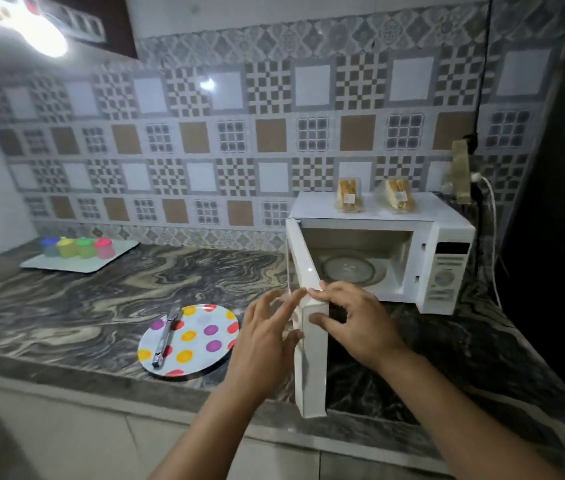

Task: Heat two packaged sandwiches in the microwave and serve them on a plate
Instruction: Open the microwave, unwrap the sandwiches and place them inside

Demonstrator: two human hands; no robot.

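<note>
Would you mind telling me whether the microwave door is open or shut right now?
Open: the microwave door is swung out toward the camera, leaving the glass turntable inside visible, with both hands at its outer edge.

Dim kitchen, blown-out lamp [37, 34] glaring top left, its reflection on the wall tiles [207, 84], dark right edge, soft wide-angle bowing

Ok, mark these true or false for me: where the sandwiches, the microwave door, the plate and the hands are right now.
1. Both packaged sandwiches sit on top of the microwave. True.
2. The microwave door is closed. False: it stands open, turntable bare.
3. A utility knife lies on the polka-dot plate. True.
4. The right hand holds a sandwich. False: it grips the door's edge.
5. The left hand rests on the plate. False: its straight fingers touch the door.
</note>
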